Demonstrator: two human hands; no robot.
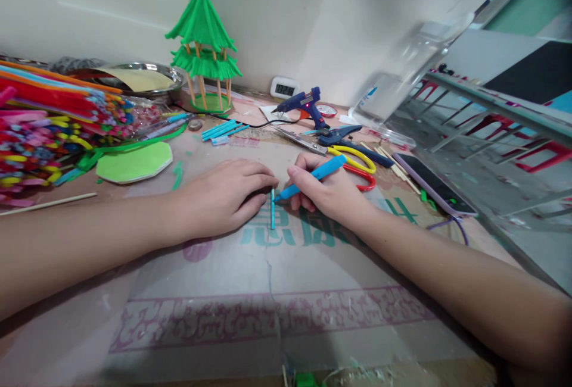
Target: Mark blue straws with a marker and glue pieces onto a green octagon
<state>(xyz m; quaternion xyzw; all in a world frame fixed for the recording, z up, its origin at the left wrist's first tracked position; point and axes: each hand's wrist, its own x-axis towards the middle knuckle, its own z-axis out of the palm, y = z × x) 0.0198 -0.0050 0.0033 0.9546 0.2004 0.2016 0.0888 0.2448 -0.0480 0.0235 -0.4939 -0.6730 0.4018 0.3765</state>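
Observation:
My left hand [226, 196] lies on the cardboard sheet [268, 292], its fingertips pressed down on the top end of a short light-blue stick [272, 211] that points toward me. My right hand [328, 193] is closed round a blue craft knife [313, 175], held like a pen. The knife's tip touches the stick just beside my left fingertips. Both forearms rest on the sheet.
A green model pavilion [204, 53] stands at the back. Bundled coloured sticks [49, 125] fill the left side, beside a green foam disc [134, 162]. A blue glue gun [301, 105], scissors [353, 164], loose blue sticks [223, 131] and a phone [431, 183] lie behind and right of my hands.

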